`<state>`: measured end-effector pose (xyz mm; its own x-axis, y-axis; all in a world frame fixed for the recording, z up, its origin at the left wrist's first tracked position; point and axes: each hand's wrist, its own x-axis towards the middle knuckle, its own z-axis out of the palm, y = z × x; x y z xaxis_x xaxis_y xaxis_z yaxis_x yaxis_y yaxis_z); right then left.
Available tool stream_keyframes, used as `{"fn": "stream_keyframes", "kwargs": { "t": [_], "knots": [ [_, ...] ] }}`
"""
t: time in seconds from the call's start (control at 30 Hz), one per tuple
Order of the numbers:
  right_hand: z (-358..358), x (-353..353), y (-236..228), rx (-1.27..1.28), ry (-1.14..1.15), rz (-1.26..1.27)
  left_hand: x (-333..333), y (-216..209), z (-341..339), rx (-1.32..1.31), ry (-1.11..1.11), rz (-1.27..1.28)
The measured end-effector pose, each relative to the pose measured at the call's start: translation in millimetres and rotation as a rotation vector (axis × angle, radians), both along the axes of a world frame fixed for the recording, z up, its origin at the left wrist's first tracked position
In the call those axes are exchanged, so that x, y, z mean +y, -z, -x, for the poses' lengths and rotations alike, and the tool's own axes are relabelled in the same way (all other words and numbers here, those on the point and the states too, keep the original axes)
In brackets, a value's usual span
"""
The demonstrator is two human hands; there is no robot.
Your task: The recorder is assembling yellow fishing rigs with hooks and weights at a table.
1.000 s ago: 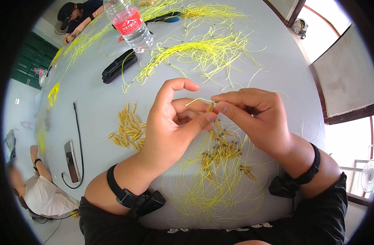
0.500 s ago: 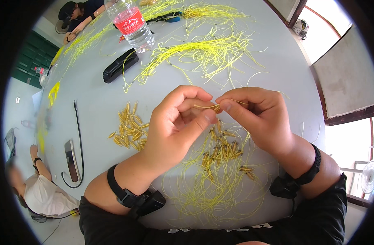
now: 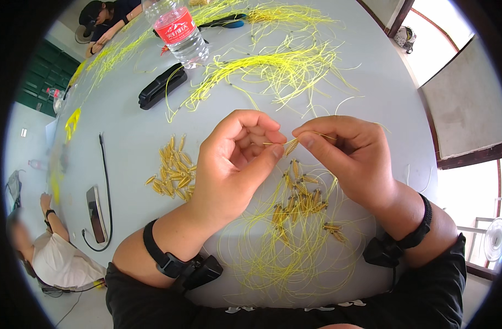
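Grey tabletop (image 3: 133,137), bright yellow strands (image 3: 278,68) sprawled across its far side. Gold coil (image 3: 292,147) between left hand (image 3: 229,156) and right hand (image 3: 352,151), above the tabletop, its upper end pinched by right thumb and forefinger. Left thumb and fingertips closed on thin yellow line (image 3: 268,143) just beside the coil. Loose coils (image 3: 177,171) heaped left of left hand; more coils (image 3: 301,202) clustered below both hands amid yellow tangle (image 3: 289,268). Clear bottle (image 3: 189,52), black case (image 3: 162,88) farther off
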<state>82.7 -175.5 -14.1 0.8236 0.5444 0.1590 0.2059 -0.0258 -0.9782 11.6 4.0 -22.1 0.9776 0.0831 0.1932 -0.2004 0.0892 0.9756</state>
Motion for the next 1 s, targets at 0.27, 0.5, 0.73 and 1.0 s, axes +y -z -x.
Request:
{"fn": "stream_keyframes", "kwargs": {
  "t": [0.27,0.5,0.73,1.0],
  "knots": [
    [0.1,0.5,0.0,0.009,-0.002,-0.031,0.4,0.3,-0.5,-0.004,0.001,-0.003],
    [1.0,0.2,-1.5,0.015,0.005,-0.022,-1.3,-3.4,0.1,0.023,-0.002,-0.011],
    [0.4,0.7,-0.3,0.018,-0.004,-0.009,-0.3,-2.5,0.3,0.015,-0.003,0.006],
    [-0.1,-0.1,-0.7,-0.002,0.000,0.012,0.0,-4.0,1.0,0.022,-0.009,0.011]
  ]
}}
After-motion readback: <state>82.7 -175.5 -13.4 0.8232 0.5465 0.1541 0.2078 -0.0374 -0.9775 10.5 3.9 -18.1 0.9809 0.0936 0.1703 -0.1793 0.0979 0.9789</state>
